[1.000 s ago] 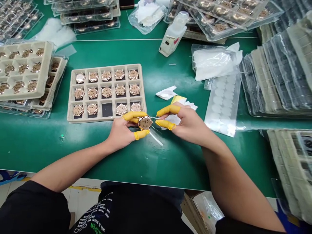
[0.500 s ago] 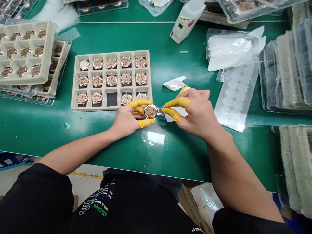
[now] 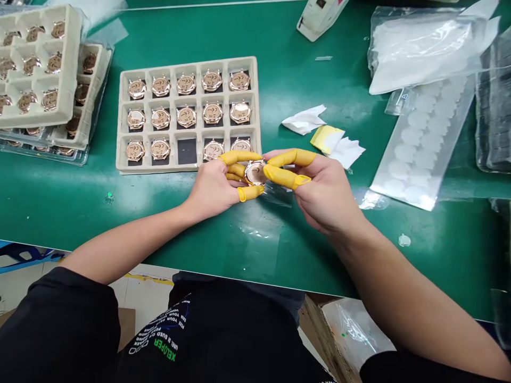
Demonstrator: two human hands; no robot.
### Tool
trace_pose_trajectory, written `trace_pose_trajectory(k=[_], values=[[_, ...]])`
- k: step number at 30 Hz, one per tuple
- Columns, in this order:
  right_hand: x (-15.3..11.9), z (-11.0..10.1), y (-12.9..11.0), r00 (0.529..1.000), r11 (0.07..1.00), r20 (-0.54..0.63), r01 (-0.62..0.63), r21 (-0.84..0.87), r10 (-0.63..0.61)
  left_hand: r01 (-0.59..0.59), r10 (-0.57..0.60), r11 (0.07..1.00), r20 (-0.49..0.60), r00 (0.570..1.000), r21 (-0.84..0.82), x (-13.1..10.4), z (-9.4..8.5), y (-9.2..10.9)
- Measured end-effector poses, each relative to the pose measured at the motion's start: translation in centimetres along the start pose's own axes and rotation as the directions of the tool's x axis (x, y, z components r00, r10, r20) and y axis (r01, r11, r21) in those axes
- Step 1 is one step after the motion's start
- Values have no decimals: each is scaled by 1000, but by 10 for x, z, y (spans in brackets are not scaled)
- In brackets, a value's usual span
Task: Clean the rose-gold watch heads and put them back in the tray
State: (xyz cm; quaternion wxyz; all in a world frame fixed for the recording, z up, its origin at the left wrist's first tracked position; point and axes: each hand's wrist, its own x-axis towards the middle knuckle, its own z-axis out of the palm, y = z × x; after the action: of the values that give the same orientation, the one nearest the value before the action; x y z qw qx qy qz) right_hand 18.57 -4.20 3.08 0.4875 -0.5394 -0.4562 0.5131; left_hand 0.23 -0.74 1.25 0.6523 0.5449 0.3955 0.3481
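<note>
A round rose-gold watch case [image 3: 254, 173] is held between the yellow-covered fingers of my left hand [image 3: 217, 186], its marked back facing up. My right hand [image 3: 315, 183] touches the case's right side with thumb and forefinger closed; whether a thin film lies between them is hard to see. Just behind my left hand lies a beige tray [image 3: 118, 127] of similar watch cases in three rows. One front-row compartment shows only its black pad [image 3: 187, 152].
Stacked trays [image 3: 74, 69] of watch cases stand at the left. Behind my right hand are crumpled white papers [image 3: 304, 120] and a yellow-and-white pad [image 3: 325, 139]. A sheet of round stickers [image 3: 423, 138] and a bag of white sheets [image 3: 423, 50] lie at the right.
My right hand has moved in from beside the watch case onto its right edge. The view has shifted, uncovering the yellow-and-white pad and papers behind my right hand.
</note>
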Motion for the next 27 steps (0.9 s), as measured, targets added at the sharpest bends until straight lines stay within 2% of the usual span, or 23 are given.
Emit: trace_pose_trajectory(k=[3,15,27], values=[[-2,4,0,999,1000,-21,-30,-11,29,-1,1,1000,10,1000,3,-1,0,0],[-5,11,10,995,992,-95,-20,-125,8,-16,16,1000,2,1000,19,1,0,-1],[-2,9,9,996,988,-85,-23,-154,10,3,-3,1000,16,1000,11,1,0,0]])
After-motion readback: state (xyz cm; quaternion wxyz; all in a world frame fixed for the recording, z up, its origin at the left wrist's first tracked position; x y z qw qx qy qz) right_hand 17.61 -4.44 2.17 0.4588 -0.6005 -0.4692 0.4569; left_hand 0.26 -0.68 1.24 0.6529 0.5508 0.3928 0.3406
